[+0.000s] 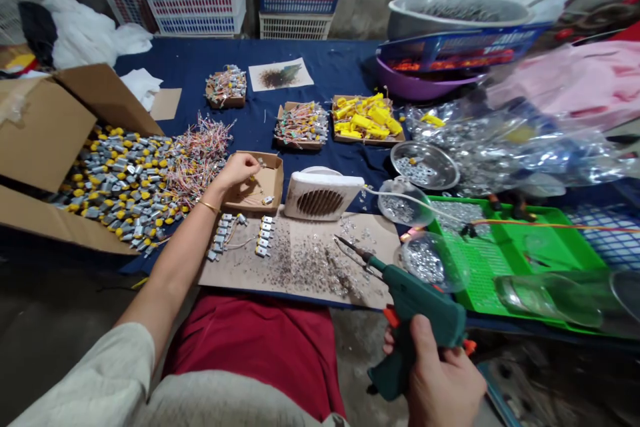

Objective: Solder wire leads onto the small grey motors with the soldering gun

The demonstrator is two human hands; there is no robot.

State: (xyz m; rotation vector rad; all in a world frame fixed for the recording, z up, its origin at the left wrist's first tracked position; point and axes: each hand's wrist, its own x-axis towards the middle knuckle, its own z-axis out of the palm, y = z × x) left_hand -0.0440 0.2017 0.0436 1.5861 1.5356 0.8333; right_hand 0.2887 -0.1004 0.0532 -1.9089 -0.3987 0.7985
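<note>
My right hand (pixel 443 370) is wrapped around the grip of a green soldering gun (pixel 420 300) with an orange trigger. The gun's thin tip points left, above the cardboard work sheet (pixel 300 273) strewn with dark and silvery bits. Over a shallow cardboard tray (pixel 240 197), my left hand (pixel 239 170) is closed in a pinch; a tiny piece shows by its fingertips, too small to name. A small motor (pixel 267 200) lies in that tray. Just below, two columns of small motors (pixel 263 237) lie on the sheet, some with wires.
A white vent fan (pixel 323 195) stands behind the sheet. To the left, an open carton (pixel 45 133) spills motors and wires. Boxes of wired motors (pixel 301 125) and yellow parts (pixel 367 118) sit farther back. Dishes of metal bits (pixel 424 165) and a green tray (pixel 560 233) are on the right.
</note>
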